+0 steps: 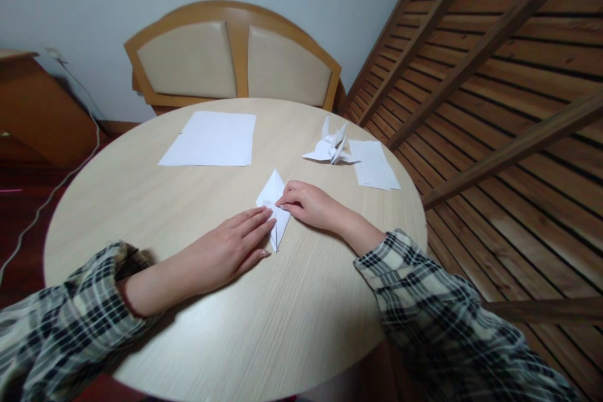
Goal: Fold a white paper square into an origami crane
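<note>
Sleeves (pixel 80 320) cut off | L hand (pixel 230 244): fingers released, pt-hiding folded ppr (pixel 273 189) | R hand (pixel 311 206): grip unclear

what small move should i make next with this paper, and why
Probably press the right fingertips down along the folded paper's right edge, to sharpen it. The left hand's fingers lie flat across the paper, which should steady it, and the right hand's fingertips are already at that edge. Whether they pinch a layer is too small to tell.
</note>
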Demonstrator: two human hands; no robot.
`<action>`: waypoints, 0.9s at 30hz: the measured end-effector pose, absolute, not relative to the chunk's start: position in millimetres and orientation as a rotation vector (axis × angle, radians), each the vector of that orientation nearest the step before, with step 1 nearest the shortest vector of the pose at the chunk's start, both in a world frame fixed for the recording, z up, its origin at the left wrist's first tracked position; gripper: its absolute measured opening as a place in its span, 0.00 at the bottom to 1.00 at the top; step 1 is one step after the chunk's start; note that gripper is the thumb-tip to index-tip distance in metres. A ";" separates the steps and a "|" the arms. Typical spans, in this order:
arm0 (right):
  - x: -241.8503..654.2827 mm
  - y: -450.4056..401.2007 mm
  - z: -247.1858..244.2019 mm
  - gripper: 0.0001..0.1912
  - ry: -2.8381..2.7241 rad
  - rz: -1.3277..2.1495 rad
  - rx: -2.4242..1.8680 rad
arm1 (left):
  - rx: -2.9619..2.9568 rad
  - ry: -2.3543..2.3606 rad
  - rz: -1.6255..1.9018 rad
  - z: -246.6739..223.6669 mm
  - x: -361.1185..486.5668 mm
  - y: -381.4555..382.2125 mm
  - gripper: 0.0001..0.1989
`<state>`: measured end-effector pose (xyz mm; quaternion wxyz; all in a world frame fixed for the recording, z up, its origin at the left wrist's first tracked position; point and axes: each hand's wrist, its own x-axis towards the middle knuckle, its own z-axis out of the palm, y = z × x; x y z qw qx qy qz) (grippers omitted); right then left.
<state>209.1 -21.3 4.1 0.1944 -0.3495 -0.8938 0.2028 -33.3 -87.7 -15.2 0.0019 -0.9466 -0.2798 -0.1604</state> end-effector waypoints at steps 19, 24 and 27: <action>208.7 -20.1 2.2 0.11 -2.508 0.572 -0.966 | -3.089 -0.779 -0.480 -13.0 -50.6 -87.5 0.24; 209.5 -19.6 2.1 0.10 -2.507 0.577 -0.960 | -3.136 -0.725 -0.487 -9.7 -50.1 -88.3 0.23; 209.8 -19.4 2.0 0.11 -2.505 0.570 -0.955 | -3.143 -0.716 -0.459 -8.7 -50.7 -88.9 0.22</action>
